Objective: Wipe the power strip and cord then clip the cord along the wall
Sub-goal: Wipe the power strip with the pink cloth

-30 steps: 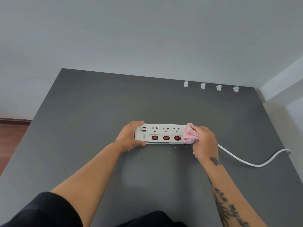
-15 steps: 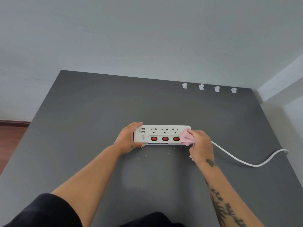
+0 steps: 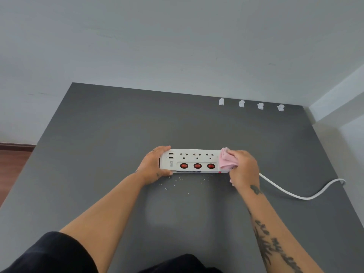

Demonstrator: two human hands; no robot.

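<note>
Wiping in progress: strip [image 3: 194, 160] lies flat mid-table [image 3: 98, 138], face up, three red switches [image 3: 197, 166] toward the person. Left hand [image 3: 152, 168] clamps the strip's left end, fingers over the far edge, thumb on the near edge. Right hand [image 3: 244, 169] is closed on a bunched pink cloth [image 3: 227, 159], pressed on the strip's right end where the cord [image 3: 295, 195] exits. Cord runs right from under that hand, curves along the table and goes off the right edge; plug not visible. Risks, as judgement: cloth dragging across the rockers could flip a switch; a hard stroke could skid the strip if the left hand loosens; the bunched cloth may miss the socket recesses; pulling the cloth down the cord later could yank the loose loop off the edge or tug whatever it is plugged into. Small pale specks [image 3: 175, 181] sit on the table just in front of the strip; wiping may spread them or push them back onto it. Four white clips [image 3: 250, 104] sit in a row on the wall [image 3: 177, 46] at the table's far right, well apart from the strip, all empty. Nothing lies between strip and clips; path looks clear. Wall corner at right limits cord slack there.
</note>
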